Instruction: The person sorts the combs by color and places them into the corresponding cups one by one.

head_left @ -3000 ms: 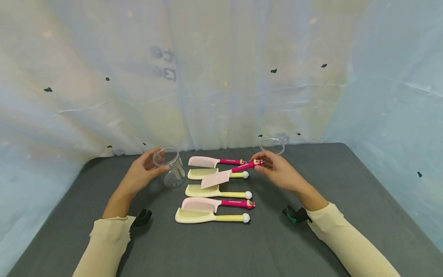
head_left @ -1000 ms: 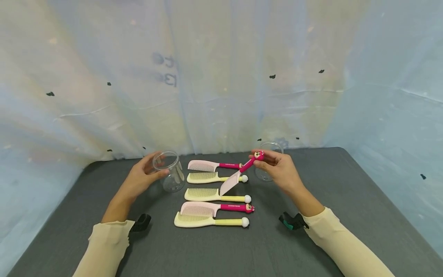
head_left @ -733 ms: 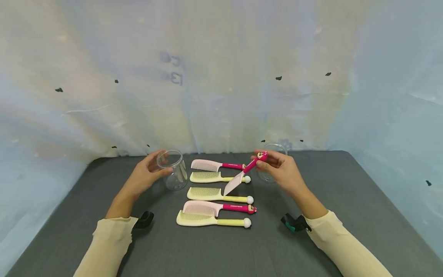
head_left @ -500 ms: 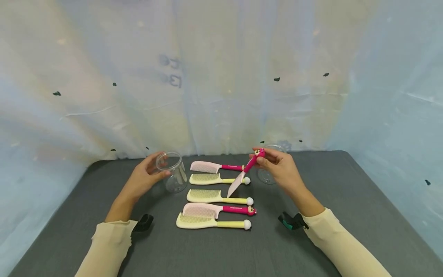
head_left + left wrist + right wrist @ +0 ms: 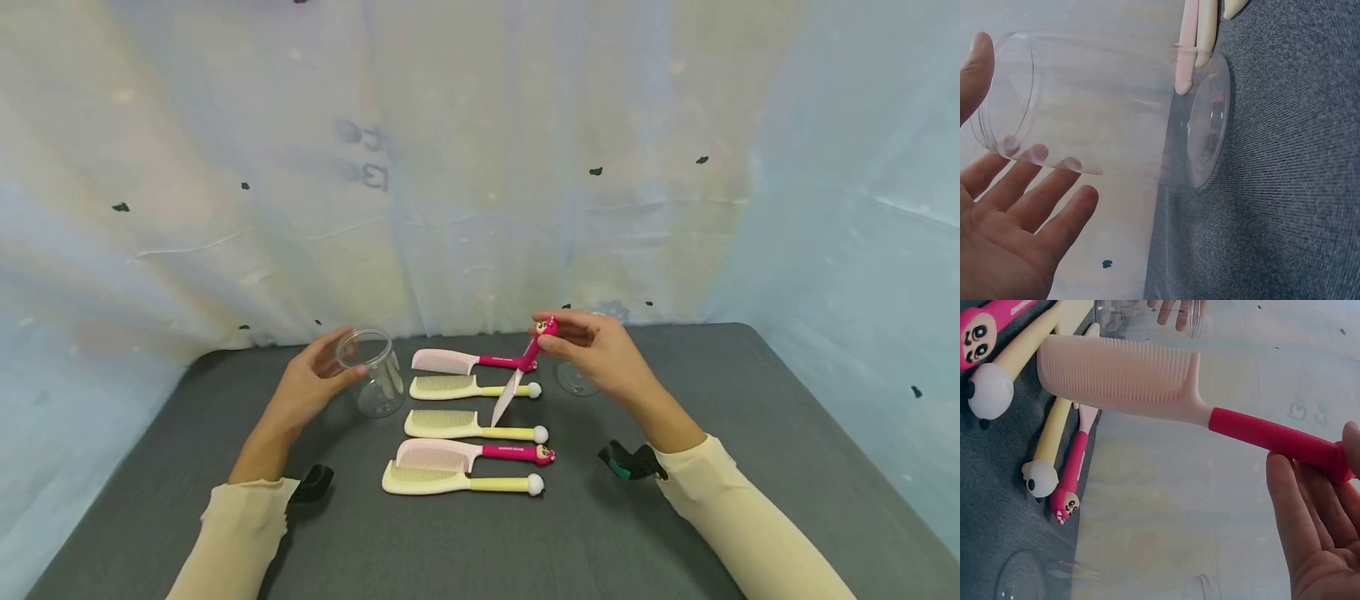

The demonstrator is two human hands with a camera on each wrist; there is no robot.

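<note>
Pale, creased sheeting hangs behind a dark grey table [image 5: 675, 500], and everything sits toward the far middle of that table. Largest of the things on it is the row of combs [image 5: 468, 421] lying flat, teeth to the left: pink ones with magenta handles and cream-yellow ones with white ball ends, five in all. Just left of the row stands a clear plastic jar [image 5: 369, 371], open mouth up. The person's left hand [image 5: 303, 392] cups it from the left side, thumb on the near side of the rim and fingers [image 5: 1041, 206] loosely spread round the far wall, fingertips touching the plastic. Just right of the row, a second clear jar [image 5: 576, 379] stands mostly hidden behind the right hand [image 5: 600, 354].

That right hand pinches the figure end of a pink comb [image 5: 517, 375] between thumb and fingertips, above the right end of the row. Three seconds ago this comb lay nearly level, just lifted over the row; it has since swung down until it hangs steeply, head pointing at the table beside the yellow combs, handle top raised. The left hand and its jar have barely shifted in that time. To my eye the comb is now turned head-down, a posture that would suit going into a jar, though it hangs over the row and over neither jar's mouth.
</note>
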